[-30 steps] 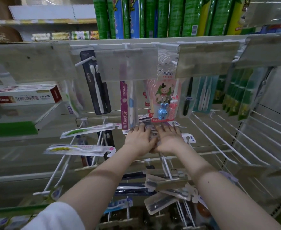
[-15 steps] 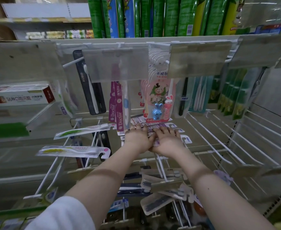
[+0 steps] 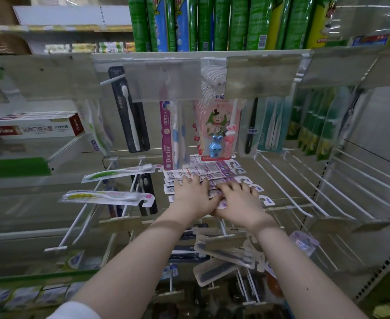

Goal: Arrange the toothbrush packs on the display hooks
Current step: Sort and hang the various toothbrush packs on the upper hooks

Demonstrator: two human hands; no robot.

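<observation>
As left hand [image 3: 192,199] presses packs [image 3: 204,169], right hand [image 3: 240,202] abuts.

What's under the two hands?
A fanned stack of purple-and-white toothbrush packs lying flat, with barcode ends and hang tabs sticking out on either side. The left hand and right hand rest on top. Whatever supports the stack is covered.

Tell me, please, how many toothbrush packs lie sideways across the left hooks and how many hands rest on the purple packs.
Sideways toothbrush packs: 2
Hands on the purple packs, left hand and right hand: 2
Total: 4
</observation>
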